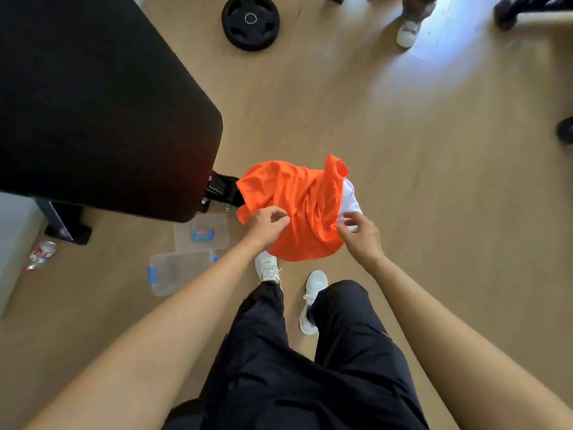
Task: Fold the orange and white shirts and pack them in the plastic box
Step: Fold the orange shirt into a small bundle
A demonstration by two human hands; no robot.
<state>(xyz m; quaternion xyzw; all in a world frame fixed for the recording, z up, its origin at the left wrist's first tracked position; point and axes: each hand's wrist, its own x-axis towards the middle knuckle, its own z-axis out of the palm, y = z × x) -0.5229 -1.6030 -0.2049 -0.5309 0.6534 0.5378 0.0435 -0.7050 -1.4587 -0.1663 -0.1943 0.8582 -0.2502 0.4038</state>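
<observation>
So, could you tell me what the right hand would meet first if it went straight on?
The right hand would probably meet the white shirt beside the orange shirt; depth is unclear.

The orange shirt, bunched and crumpled, is held up off the floor — the white shirt peeks out at its right edge; the clear, blue-clipped plastic box lies on the floor, left

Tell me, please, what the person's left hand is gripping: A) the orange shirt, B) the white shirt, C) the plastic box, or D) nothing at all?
A: the left hand has its fingers curled into the near edge of the orange shirt, which is bunched up above the floor.
</observation>
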